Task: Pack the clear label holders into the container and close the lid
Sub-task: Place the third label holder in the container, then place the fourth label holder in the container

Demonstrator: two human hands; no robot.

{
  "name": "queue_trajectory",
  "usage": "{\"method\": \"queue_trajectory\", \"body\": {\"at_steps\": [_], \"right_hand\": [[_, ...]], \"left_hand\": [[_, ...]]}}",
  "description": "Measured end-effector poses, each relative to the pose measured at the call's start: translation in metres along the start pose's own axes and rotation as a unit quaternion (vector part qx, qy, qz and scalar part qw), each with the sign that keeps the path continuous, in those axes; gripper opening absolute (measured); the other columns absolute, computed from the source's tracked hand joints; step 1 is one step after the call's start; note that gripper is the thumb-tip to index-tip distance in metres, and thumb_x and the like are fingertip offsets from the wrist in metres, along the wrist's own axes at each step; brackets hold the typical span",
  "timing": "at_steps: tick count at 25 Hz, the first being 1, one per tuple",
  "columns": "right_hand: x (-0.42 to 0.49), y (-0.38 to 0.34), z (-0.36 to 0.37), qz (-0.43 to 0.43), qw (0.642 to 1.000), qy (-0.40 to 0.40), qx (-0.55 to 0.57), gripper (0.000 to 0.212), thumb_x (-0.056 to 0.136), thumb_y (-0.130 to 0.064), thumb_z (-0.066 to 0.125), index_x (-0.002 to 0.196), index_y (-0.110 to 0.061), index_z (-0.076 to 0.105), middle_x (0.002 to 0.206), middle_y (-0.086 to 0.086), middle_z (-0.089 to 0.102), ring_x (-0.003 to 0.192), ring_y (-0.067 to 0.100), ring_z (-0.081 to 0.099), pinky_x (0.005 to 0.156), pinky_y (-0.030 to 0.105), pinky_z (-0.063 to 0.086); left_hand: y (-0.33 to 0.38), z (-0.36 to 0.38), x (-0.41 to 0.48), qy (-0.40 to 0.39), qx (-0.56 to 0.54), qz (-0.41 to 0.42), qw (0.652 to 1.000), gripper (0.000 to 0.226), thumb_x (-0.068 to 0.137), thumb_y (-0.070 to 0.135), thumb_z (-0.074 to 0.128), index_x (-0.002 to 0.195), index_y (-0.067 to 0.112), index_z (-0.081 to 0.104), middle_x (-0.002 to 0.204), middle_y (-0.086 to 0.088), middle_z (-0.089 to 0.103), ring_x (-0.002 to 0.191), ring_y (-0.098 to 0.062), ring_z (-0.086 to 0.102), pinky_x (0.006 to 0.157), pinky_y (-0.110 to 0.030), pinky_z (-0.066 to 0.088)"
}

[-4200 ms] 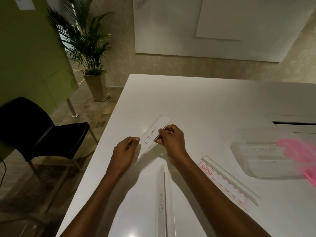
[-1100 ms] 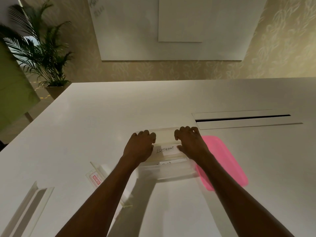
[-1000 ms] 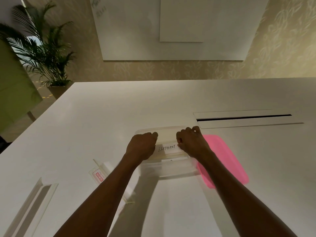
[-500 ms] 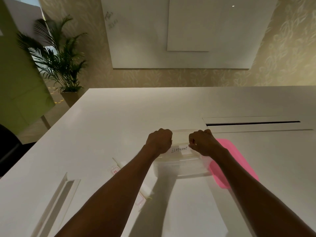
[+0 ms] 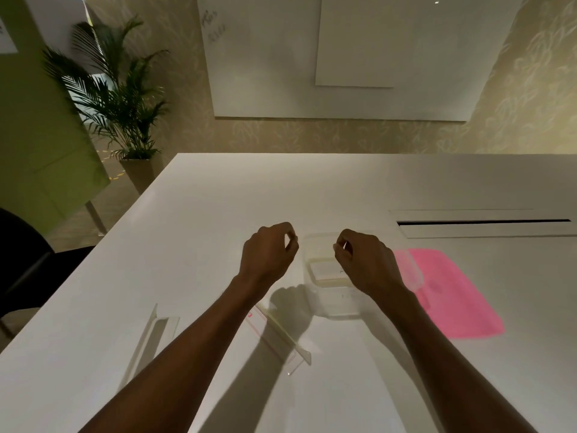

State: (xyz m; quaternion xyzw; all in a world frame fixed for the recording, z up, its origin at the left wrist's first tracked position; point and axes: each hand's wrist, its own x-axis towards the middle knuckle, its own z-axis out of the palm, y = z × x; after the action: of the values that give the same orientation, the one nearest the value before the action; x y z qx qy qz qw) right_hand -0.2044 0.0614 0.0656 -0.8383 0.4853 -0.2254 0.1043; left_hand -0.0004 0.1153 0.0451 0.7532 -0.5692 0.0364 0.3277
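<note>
A clear plastic container [image 5: 315, 239] stands mid-table with a clear label holder [image 5: 324, 270] lying inside it; its paper label is blurred. My left hand [image 5: 268, 254] hovers just left of the container, fingers curled in and holding nothing. Over the container's right side is my right hand [image 5: 367, 264], also curled and holding nothing. The pink lid [image 5: 449, 295] lies flat on the table to the right of the container. Two more clear holders rest nearer me: one [image 5: 282, 335] with a red mark under my left forearm, another [image 5: 150, 335] further left.
The white table [image 5: 218, 198] has a long cable slot [image 5: 480, 222] at the back right. A black chair [image 5: 22, 260] and a potted palm [image 5: 125, 98] stand beyond the left edge. A whiteboard [image 5: 312, 57] hangs on the far wall.
Both hands have let go of the "Elephant" holder, which now lies in the container, and have lifted and spread apart. The camera has shifted right and tilted up.
</note>
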Motion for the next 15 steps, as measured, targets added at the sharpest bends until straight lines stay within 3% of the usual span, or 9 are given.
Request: {"method": "queue_trajectory", "body": {"at_steps": [7, 12, 14, 15], "right_hand": [[-0.053, -0.066, 0.035, -0.028, 0.997, -0.002, 0.068, 0.017, 0.102, -0.039, 0.051, 0.097, -0.027, 0.063, 0.072, -0.004, 0.068, 0.07, 0.022, 0.066, 0.068, 0.036, 0.055], [-0.081, -0.074, 0.076, -0.045, 0.991, -0.014, 0.127, 0.009, 0.1, -0.029, 0.058, 0.093, -0.025, 0.062, 0.087, -0.009, 0.063, 0.081, 0.009, 0.057, 0.073, 0.028, 0.05], [-0.09, -0.071, 0.092, -0.033, 0.988, -0.011, 0.15, 0.003, 0.1, -0.029, 0.061, 0.102, -0.028, 0.063, 0.098, -0.015, 0.062, 0.091, 0.005, 0.057, 0.075, 0.016, 0.046], [-0.094, -0.069, 0.099, -0.021, 0.986, -0.013, 0.165, 0.01, 0.1, -0.03, 0.062, 0.11, -0.029, 0.063, 0.105, -0.018, 0.061, 0.095, 0.001, 0.057, 0.076, 0.01, 0.044]], "left_hand": [[-0.05, -0.032, -0.041, -0.015, -0.041, -0.083, 0.996, 0.014, 0.095, 0.035, 0.058, 0.085, 0.03, 0.066, 0.043, 0.005, 0.051, 0.045, -0.009, 0.051, 0.049, -0.024, 0.035], [-0.065, -0.032, -0.076, -0.053, -0.185, -0.17, 0.967, 0.011, 0.098, 0.025, 0.061, 0.091, 0.019, 0.065, 0.055, -0.001, 0.068, 0.037, -0.008, 0.06, 0.044, -0.018, 0.044], [-0.068, -0.027, -0.091, -0.055, -0.248, -0.223, 0.941, 0.01, 0.098, 0.022, 0.062, 0.092, 0.014, 0.062, 0.062, -0.007, 0.072, 0.039, -0.011, 0.064, 0.042, -0.019, 0.049], [-0.068, -0.023, -0.097, -0.054, -0.279, -0.251, 0.925, 0.011, 0.097, 0.021, 0.063, 0.092, 0.012, 0.06, 0.067, -0.011, 0.073, 0.042, -0.014, 0.067, 0.044, -0.022, 0.053]]}}
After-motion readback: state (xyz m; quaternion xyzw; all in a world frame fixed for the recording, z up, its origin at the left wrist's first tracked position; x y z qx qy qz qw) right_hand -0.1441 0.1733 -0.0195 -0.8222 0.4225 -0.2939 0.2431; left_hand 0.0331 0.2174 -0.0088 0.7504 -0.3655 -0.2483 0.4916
